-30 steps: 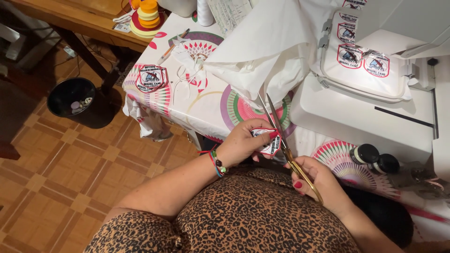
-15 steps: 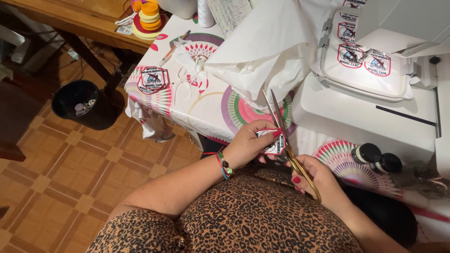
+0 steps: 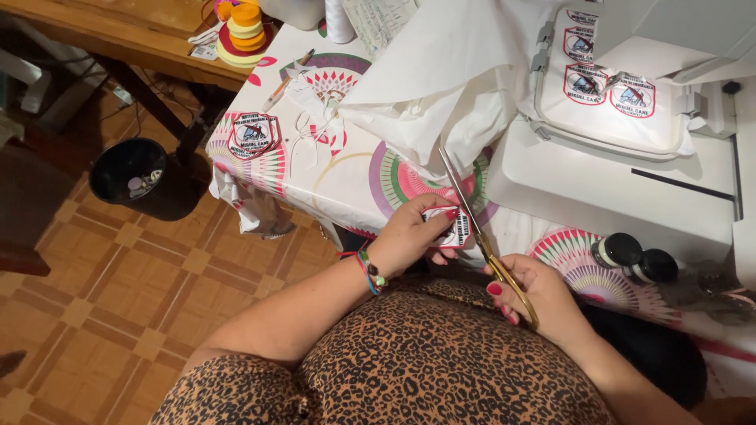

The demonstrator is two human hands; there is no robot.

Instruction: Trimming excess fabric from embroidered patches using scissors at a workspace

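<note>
Left hand (image 3: 409,234) pinches a small embroidered patch (image 3: 447,226) at its fingertips, just in front of the table edge (image 3: 346,224). Right hand (image 3: 535,295) grips gold-handled scissors (image 3: 480,236), blades nearly together, against the patch's right side, pointing away over the table.

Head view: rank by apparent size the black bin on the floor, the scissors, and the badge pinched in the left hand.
1. Black bin, although it sits farther from the camera.
2. Scissors, long but thin.
3. Badge, partly hidden by the left hand.
</note>
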